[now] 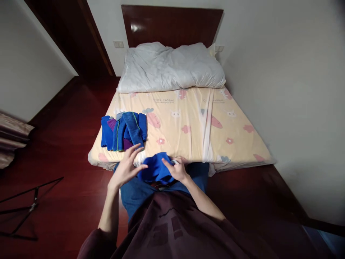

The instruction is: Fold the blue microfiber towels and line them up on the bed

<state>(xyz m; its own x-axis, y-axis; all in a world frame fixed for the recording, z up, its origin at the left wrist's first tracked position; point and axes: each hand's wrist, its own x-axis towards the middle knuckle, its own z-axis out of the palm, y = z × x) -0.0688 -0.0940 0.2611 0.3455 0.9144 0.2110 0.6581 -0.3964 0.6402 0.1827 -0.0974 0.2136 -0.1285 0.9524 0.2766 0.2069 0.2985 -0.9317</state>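
A bright blue cloth [155, 168], perhaps a towel, is bunched up over my lap at the front edge of the bed. My right hand [176, 169] grips its right side, with the thumb on top. At the cloth's left side is my left hand [129, 167], its fingers spread and its thumb near the cloth's edge. Just beyond the left hand lies a pile of folded cloths [126, 129] in blue, purple and grey, some with green edging. The underside of the blue cloth is hidden.
The bed [183, 115] has a yellow sheet with carrot and rabbit prints. A pale quilt [172, 68] is heaped by the dark headboard [172, 25]. Black stand legs [32, 207] rest on the floor at left, near a curtain [12, 138]. A wall borders the right side.
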